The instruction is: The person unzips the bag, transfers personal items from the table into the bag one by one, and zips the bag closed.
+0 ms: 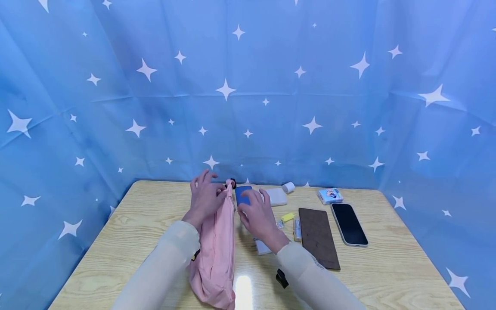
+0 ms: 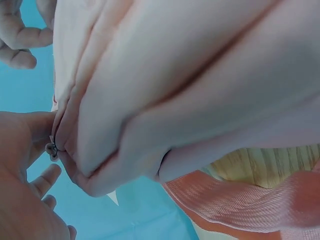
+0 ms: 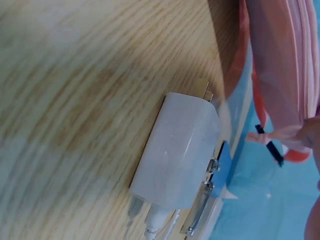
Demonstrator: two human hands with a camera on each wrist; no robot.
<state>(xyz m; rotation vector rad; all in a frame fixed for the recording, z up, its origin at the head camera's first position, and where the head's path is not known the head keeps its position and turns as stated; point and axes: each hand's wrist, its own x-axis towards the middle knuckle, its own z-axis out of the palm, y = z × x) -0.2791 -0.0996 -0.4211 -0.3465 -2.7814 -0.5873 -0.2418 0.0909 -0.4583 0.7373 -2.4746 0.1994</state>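
A pink zippered bag lies lengthwise in front of me. At its far end my left hand pinches the fabric; a small metal ring shows by those fingers in the left wrist view. My right hand is at the bag's zipper side, thumb and fingers bent together at what looks like the zipper pull, mostly hidden by the fingertips. A woven pink strap hangs under the bag. Below the right wrist is a white charger plug, with its cable attached.
Right of the bag lie a blue flat item, a white power bank, a white roll, a yellow tag, a brown notebook, a phone and a tissue pack. A starry blue curtain borders the table.
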